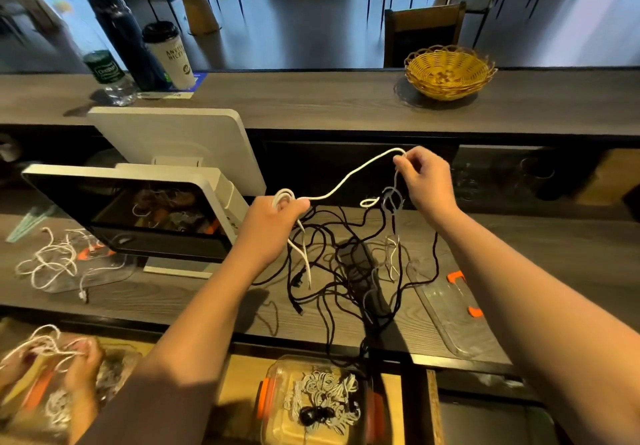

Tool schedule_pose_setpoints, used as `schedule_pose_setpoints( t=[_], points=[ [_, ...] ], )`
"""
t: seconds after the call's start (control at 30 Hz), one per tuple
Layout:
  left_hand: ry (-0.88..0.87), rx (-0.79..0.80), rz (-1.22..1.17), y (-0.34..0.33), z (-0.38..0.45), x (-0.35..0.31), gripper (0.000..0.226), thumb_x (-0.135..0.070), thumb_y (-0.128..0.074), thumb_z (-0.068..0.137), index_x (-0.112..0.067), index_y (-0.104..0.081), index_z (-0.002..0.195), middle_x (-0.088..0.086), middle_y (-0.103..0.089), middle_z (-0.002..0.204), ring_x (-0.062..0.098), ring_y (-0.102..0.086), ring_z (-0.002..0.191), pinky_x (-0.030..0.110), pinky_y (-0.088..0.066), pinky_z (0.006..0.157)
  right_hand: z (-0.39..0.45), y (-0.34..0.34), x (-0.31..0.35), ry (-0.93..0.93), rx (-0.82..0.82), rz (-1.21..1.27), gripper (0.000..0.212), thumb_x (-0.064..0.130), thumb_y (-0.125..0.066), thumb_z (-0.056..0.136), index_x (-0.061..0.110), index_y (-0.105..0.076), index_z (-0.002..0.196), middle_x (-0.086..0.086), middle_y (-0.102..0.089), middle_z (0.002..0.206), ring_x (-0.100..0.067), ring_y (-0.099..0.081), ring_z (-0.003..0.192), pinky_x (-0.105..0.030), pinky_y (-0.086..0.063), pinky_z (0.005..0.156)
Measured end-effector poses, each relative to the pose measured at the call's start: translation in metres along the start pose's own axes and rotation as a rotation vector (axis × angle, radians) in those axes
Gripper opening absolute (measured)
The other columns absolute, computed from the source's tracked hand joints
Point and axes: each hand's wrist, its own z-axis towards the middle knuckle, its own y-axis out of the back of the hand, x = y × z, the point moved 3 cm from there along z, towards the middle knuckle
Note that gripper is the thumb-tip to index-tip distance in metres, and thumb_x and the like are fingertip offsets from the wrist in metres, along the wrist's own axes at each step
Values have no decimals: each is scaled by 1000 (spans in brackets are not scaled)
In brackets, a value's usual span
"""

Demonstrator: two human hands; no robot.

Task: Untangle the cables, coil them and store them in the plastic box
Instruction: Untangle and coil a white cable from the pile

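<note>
Cables (346, 271) tangled beside lid (446, 309), monitor (145, 216)

Single view only, head cam, wide-angle, strong barrel distortion at edges. Worn on person's head, faces fwd + down over grey wood counter (194, 292). Close range: both forearms enter from 5 and 7 o'clock, left hand (273, 226) near centre, right hand (424, 176) toward 1 o'clock. Raised ledge (311, 102) crosses frame at 12 o'clock, room w/ chairs beyond, far + blurred. Plastic box (273, 406) at 6 o'clock, below counter edge, nearest to cam. No 2nd view, so no shared area.
</note>
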Motion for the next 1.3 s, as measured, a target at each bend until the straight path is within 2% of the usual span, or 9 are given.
schedule_pose_setpoints(
  t=[0.1, 0.33, 0.53, 0.7, 0.8, 0.93, 1.03, 1.2, 1.3],
  points=[
    [3, 12, 69, -5, 1, 5, 44, -29, -59, 98, -20, -43, 58, -4, -38, 53, 4, -33, 44, 17, -29, 47, 0, 1, 13, 23, -6, 100, 14, 28, -55, 102, 18, -63, 97, 3, -67, 84, -6, -60, 68, -18, -47, 59],
    [-40, -43, 103, -13, 10, 4, 36, -26, -62, 93, -14, -52, 60, 4, -47, 56, 15, -43, 53, 33, -35, 55, -25, -25, 24, 125, 400, 51, 14, 29, -57, 100, 24, -68, 106, 3, -65, 83, -4, -61, 71, -24, -52, 65],
    [-4, -76, 111, -43, 35, -1, 36, -28, -64, 91, 1, -64, 69, 18, -65, 66, 35, -59, 63, 46, -47, 61, -47, -42, 42, 408, 515, -184, 20, 23, -60, 98, 19, -67, 116, 7, -65, 98, -3, -62, 88, -22, -51, 78],
    [208, 11, 86, -65, 47, 7, 38, -38, -64, 92, -13, -60, 64, 3, -56, 63, 20, -51, 64, 33, -37, 61, -53, -43, 39, 557, 501, -241, 23, 13, -65, 95, 16, -69, 117, -2, -67, 99, -13, -64, 88, -29, -54, 77],
    [331, 161, 74, -71, 41, 12, 41, -44, -56, 95, -15, -63, 67, -5, -56, 54, 16, -48, 58, 30, -36, 58, -52, -39, 31, 534, 421, -259, 19, 14, -65, 95, 14, -70, 113, -3, -65, 96, -16, -63, 83, -33, -53, 69],
    [481, 378, -280, -80, 39, 19, 29, -32, -48, 100, -14, -61, 82, -9, -42, 53, 7, -29, 48, 22, -23, 44, -55, -40, 24, 496, 464, -232, 16, 17, -65, 95, 14, -69, 110, 2, -62, 95, -11, -60, 81, -28, -51, 68],
    [405, 277, -241, -80, 47, 21, 21, -22, -52, 95, -15, -61, 77, -5, -40, 60, 10, -32, 51, 25, -26, 47, -55, -40, 22, 370, 474, -153, 14, 21, -64, 96, 22, -62, 110, 11, -62, 95, -4, -60, 82, -20, -51, 72],
    [211, 53, -25, -75, 49, 1, 29, -22, -55, 90, -17, -59, 61, 1, -51, 61, 18, -45, 59, 33, -35, 58, -50, -47, -5, 86, 482, -175, 9, 17, -64, 94, 22, -58, 98, 3, -65, 90, -12, -63, 83, -34, -57, 77],
    [114, -25, 12, -70, 48, -8, 30, -21, -53, 93, -14, -60, 64, 5, -56, 64, 18, -49, 61, 33, -39, 61, -49, -47, -25, -49, 456, -118, 6, 22, -64, 95, 24, -58, 92, 4, -65, 85, -9, -63, 77, -28, -54, 69]
  ],
)
